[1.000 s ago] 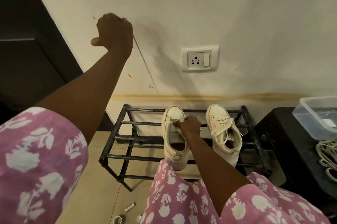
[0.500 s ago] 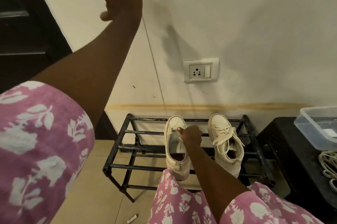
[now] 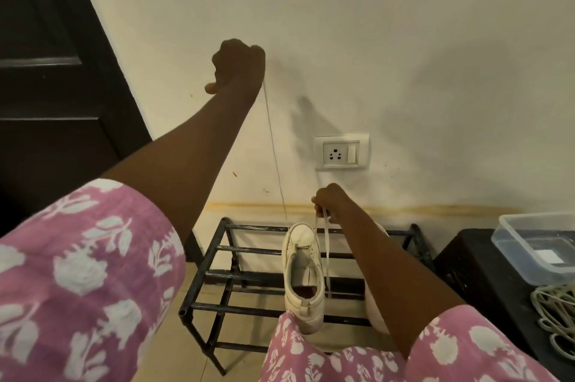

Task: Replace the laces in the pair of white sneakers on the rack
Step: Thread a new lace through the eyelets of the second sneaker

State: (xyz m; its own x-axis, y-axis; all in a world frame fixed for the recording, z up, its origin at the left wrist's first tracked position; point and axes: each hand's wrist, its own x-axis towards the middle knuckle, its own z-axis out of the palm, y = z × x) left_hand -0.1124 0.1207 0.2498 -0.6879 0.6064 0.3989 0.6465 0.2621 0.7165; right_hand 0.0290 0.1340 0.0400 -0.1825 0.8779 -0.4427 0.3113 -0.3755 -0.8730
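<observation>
Two white sneakers stand on a black metal rack (image 3: 217,276) against the wall. The left sneaker (image 3: 303,276) shows an almost bare tongue, with a lace through its front eyelets. My left hand (image 3: 238,66) is raised high by the wall and grips one end of the lace (image 3: 273,148), which runs taut down toward the shoe. My right hand (image 3: 326,199) hovers just above the toe and pinches the other lace end, which hangs beside the shoe. The right sneaker (image 3: 375,310) is mostly hidden behind my right forearm.
A dark door (image 3: 53,86) stands at the left. A wall socket (image 3: 341,151) sits above the rack. At the right, a black stool (image 3: 473,282) bears a clear plastic tub (image 3: 535,244) and a pile of pale laces (image 3: 557,316).
My right hand has left the sneaker's eyelets and risen above the toe, lifting a lace end. My left hand stays raised with the other end, and the camera has tilted.
</observation>
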